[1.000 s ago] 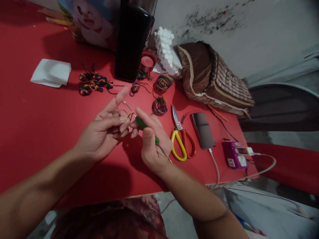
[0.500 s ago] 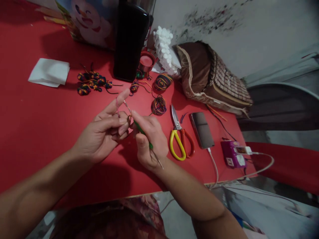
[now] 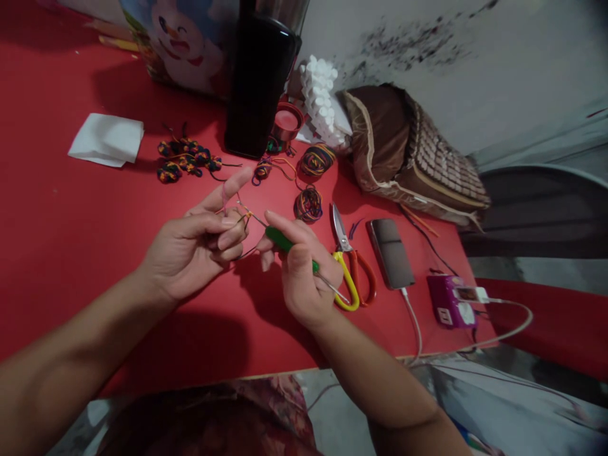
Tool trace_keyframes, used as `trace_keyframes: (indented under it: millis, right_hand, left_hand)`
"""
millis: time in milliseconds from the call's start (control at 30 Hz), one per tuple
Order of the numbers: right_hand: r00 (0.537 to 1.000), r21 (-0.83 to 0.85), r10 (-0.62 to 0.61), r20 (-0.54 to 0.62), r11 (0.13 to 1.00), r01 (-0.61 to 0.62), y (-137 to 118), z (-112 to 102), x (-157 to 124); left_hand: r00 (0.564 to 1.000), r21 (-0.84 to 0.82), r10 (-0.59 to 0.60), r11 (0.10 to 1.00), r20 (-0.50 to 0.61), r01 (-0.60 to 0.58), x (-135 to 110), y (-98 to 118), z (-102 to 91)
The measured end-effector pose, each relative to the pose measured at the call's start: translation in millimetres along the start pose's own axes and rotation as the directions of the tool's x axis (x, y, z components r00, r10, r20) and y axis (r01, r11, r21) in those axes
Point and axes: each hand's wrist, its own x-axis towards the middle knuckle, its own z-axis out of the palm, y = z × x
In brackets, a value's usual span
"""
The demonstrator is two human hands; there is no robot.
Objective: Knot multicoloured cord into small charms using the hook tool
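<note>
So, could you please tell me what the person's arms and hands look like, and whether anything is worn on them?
Both arms are bare as far up as the view shows: no sleeves on the left forearm or right forearm. The left hand and right hand are ungloved, and no ring, watch or bracelet shows in the dim light.

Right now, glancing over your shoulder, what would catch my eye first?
Over the middle of the red table, the right hand grips a green-handled hook while the left hand pinches thin multicoloured thread at its tip. Just right of them lie yellow-and-orange scissors and a phone; small balls of the same thread sit behind.
</note>
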Motion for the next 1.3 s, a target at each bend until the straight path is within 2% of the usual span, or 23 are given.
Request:
trace_keyframes:
  millis: [267, 500, 767, 1067, 1300]
  right_hand:
    - [1.0, 0.041, 0.021, 0.008, 0.999, -0.021, 4.7, -0.4, -2.7]
    - [0.999, 0.054, 0.037, -0.013, 0.998, -0.036, 5.7, 0.8, -3.3]
    - [0.999, 0.034, -0.017, 0.031, 0.999, 0.016, 5.4, -1.2, -2.1]
    - [0.998, 0.055, 0.055, -0.009, 0.997, -0.054, 12.1, 0.5, -5.0]
    - [0.996, 0.129, 0.081, -0.047, 0.989, -0.075, 10.5, 2.9, -1.9]
  left_hand:
    - [0.999, -0.045, -0.038, 0.998, -0.021, 0.037, 0.5, -0.6, 0.5]
    - [0.997, -0.099, -0.077, 0.992, 0.007, 0.078, 0.2, -3.1, 0.3]
    - [0.999, 0.022, -0.046, 0.999, 0.01, 0.045, 1.0, -6.3, -4.7]
    - [0.995, 0.031, -0.096, 0.995, 0.031, 0.095, 0.5, -9.0, -5.7]
    - [0.999, 0.06, -0.053, 0.997, 0.013, 0.052, 1.8, -10.6, -7.5]
